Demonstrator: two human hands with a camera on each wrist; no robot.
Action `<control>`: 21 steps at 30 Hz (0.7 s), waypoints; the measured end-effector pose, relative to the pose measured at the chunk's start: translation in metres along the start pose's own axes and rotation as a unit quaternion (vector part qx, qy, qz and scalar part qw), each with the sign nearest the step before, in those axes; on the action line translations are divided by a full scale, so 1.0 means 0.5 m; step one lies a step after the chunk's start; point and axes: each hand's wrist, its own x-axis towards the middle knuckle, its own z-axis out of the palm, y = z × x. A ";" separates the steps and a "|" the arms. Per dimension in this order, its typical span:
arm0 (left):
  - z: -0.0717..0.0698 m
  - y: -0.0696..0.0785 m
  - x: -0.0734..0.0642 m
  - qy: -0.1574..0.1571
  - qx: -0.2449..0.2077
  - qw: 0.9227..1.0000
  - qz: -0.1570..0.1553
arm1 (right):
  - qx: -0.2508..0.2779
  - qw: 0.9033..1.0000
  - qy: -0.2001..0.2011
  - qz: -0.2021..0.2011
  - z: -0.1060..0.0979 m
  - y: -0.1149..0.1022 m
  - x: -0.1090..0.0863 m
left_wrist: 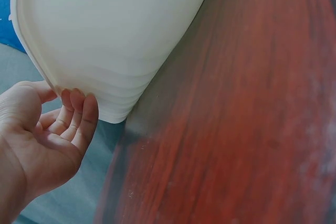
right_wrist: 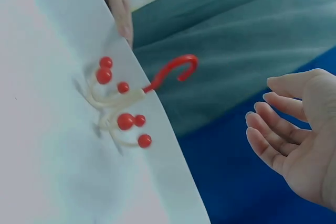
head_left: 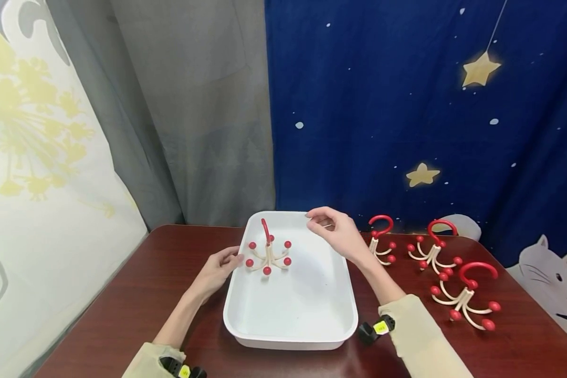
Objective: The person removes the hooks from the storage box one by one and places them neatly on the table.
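A white rectangular tray [head_left: 293,315] stands on the table. Inside its far left part sits a cream rack with several curved arms, red ball tips and an upright red hook [head_left: 268,256]. My left hand [head_left: 216,271] holds the tray's left rim, fingertips against the outer wall in the left wrist view, where the hand [left_wrist: 52,135] shows its palm side. Over the tray's far right corner is my right hand [head_left: 337,231], its fingers loosely bent. The right wrist view shows this hand [right_wrist: 299,135] holding nothing, apart from the ball-tipped rack [right_wrist: 123,98].
To the tray's right, three more ball-tipped racks with red hooks stand on the dark red wooden table [head_left: 170,273]: a far one [head_left: 375,245], another [head_left: 434,253], and a nearer one [head_left: 464,299]. Behind the table hang a grey curtain [head_left: 208,131] and a blue starry curtain [head_left: 382,105].
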 end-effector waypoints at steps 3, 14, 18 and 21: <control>0.000 0.000 0.001 0.002 0.004 1.000 0.000 | 0.003 1.000 -0.010 0.008 0.027 -0.004 0.008; -0.007 -0.056 0.030 0.011 0.002 1.000 0.005 | 0.006 1.000 -0.028 0.007 0.118 -0.020 0.043; -0.005 -0.065 0.033 0.016 0.013 1.000 0.010 | 0.006 0.999 -0.038 0.025 0.144 -0.024 0.051; -0.003 -0.064 0.032 0.017 0.014 1.000 0.012 | 0.002 0.998 -0.053 0.045 0.160 -0.025 0.054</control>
